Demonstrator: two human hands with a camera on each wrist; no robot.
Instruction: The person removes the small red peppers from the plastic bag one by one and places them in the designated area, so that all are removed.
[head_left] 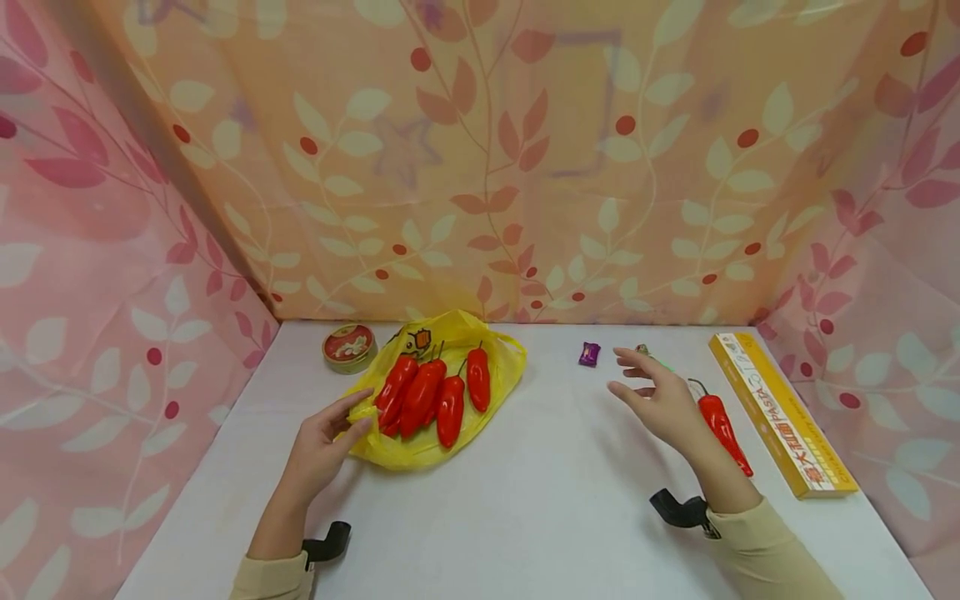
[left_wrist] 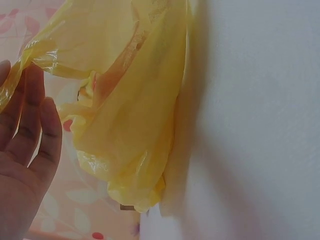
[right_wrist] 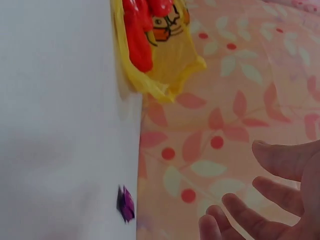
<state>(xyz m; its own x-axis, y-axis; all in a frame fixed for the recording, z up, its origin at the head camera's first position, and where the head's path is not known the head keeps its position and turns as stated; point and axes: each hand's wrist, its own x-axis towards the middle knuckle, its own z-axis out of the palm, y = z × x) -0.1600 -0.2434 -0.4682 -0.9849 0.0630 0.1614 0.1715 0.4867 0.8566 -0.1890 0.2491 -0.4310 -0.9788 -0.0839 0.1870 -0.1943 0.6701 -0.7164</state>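
Observation:
My left hand holds the near-left edge of a yellow plastic bag between thumb and fingers. In the left wrist view the bag's film stretches taut towards the fingers; the thumb is hidden there. Several glossy red chili peppers lie in the spread bag, stems pointing to the back. My right hand hovers over the right side of the table with fingers spread and nothing in them. Past its fingertips lies a small purple wrapped candy. Another red chili pepper lies right of that forearm.
A round tin stands at the back left, beside the bag. A long yellow pasta box lies along the right edge. Behind the right fingers a small greenish item is partly hidden. Leaf-patterned cloth walls the back and both sides.

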